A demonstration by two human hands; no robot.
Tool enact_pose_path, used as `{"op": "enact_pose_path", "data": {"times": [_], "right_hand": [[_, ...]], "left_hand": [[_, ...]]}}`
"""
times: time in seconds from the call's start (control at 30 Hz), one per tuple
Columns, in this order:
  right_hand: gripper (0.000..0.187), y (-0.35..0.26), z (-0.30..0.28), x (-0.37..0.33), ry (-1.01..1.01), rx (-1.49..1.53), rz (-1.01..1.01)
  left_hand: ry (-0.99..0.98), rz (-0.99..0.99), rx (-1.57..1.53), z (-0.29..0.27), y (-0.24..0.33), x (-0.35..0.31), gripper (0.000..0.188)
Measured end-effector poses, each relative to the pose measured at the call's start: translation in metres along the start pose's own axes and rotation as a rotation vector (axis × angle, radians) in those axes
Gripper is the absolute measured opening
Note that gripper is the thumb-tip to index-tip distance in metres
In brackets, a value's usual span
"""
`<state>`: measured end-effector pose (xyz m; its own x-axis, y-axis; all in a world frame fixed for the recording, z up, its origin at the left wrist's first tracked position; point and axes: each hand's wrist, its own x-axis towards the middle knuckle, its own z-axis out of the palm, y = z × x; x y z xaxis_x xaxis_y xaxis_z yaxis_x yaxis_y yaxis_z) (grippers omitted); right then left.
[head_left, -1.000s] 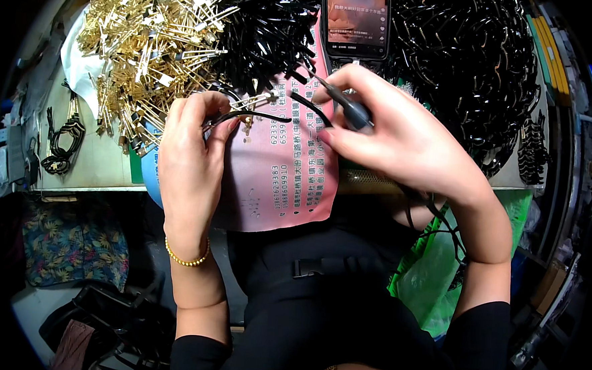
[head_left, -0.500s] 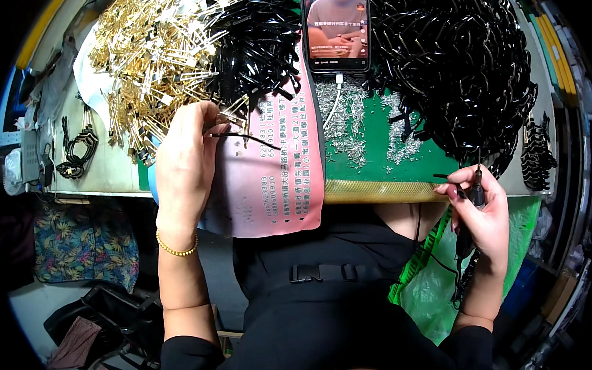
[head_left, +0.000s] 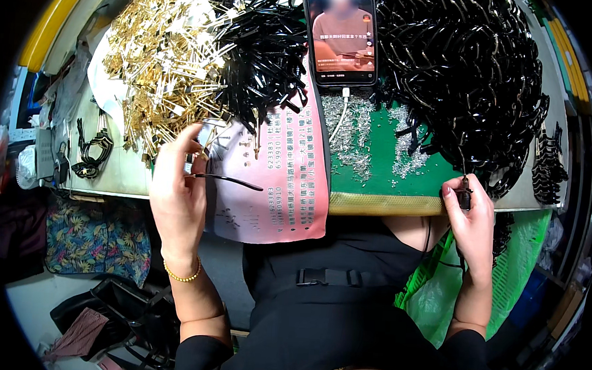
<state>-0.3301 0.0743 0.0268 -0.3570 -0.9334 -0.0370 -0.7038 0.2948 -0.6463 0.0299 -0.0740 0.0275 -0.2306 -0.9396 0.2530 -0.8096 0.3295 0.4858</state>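
Observation:
My left hand (head_left: pixel 180 196) is closed near the table's front edge, pinching a slim black eyeglass temple (head_left: pixel 234 181) whose free end points right over a pink printed sheet (head_left: pixel 294 218). Just beyond this hand spreads a heap of gold metal pieces with long thin stems (head_left: pixel 162 57). A pile of black temples (head_left: pixel 266 56) adjoins it on the right. My right hand (head_left: pixel 471 224) wraps round a dark, pen-like electric screwdriver (head_left: pixel 465 195), its thin tip upward at the edge of a large heap of glossy black temples (head_left: pixel 469 80). Its fingers partly hide the tool.
A phone (head_left: pixel 344 37) with a white cable (head_left: pixel 342 117) stands at the back middle. Small silver screws (head_left: pixel 351 148) lie scattered on a green mat (head_left: pixel 376 182). Small temple bundles (head_left: pixel 549 165) lie at right. A green bag (head_left: pixel 437 293) hangs below the table's right front.
My left hand has moved a little down and left with the temple. The short black piece seen at my right fingertips is no longer visible there. The whole view has shifted slightly.

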Motion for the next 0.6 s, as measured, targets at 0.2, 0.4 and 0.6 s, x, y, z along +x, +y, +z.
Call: {"op": "enact_pose_path", "data": {"times": [0.2, 0.4, 0.6], "right_hand": [[0.014, 0.004, -0.001, 0.001, -0.025, 0.048, 0.060], [0.013, -0.002, -0.006, 0.004, -0.051, 0.030, 0.083], [0.008, -0.002, -0.007, 0.000, -0.019, 0.146, 0.008]], "left_hand": [[0.043, 0.122, -0.041, -0.008, -0.004, 0.021, 0.034], [0.089, 0.170, -0.049, 0.009, -0.023, 0.025, 0.017], [0.149, -0.150, -0.434, 0.002, -0.017, -0.003, 0.011]]}}
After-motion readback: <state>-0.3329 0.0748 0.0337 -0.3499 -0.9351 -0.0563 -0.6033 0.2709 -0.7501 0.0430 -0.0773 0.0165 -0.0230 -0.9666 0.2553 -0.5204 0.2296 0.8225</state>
